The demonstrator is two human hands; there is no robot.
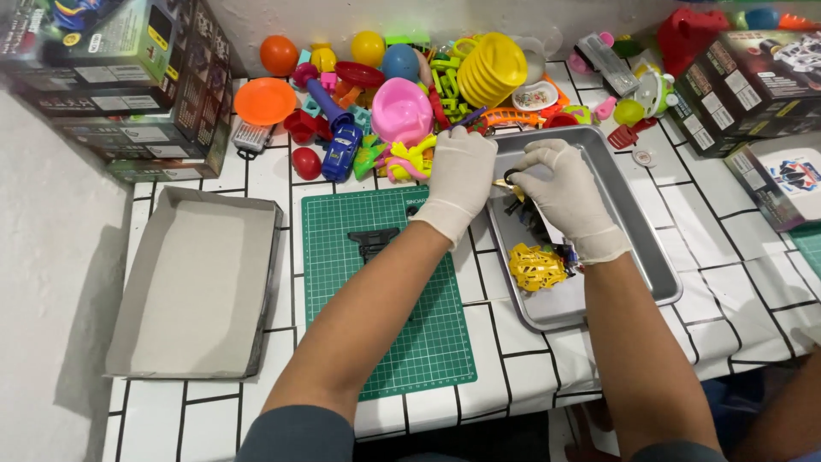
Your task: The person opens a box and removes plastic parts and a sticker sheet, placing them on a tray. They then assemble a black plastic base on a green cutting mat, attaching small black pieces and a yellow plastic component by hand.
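Both my gloved hands meet over the upper left corner of the metal tray (637, 248); my left hand (457, 175) has its fingers curled together around a small black-and-yellow toy part (510, 181), and my right hand (560, 184) pinches the same part from the other side, so it hangs clamped between the two just above the tray floor; holding it there means anything that drops lands in the tray and not among the tiles. The part is mostly hidden by my fingers, so I cannot tell its long axis or which way it points (only a yellow tip and a black loop show). Below my right wrist a yellow toy shell (536, 266) lies in the tray, its longer side running roughly left to right; darker pieces lie just beside it. A black plastic piece (373, 241) rests on the green cutting mat (385, 342), well apart from my hands; an open grey box lid (197, 282) sits at the left of the table (735, 257), and a heap of colourful plastic toys (402, 94) crowds the far edge.
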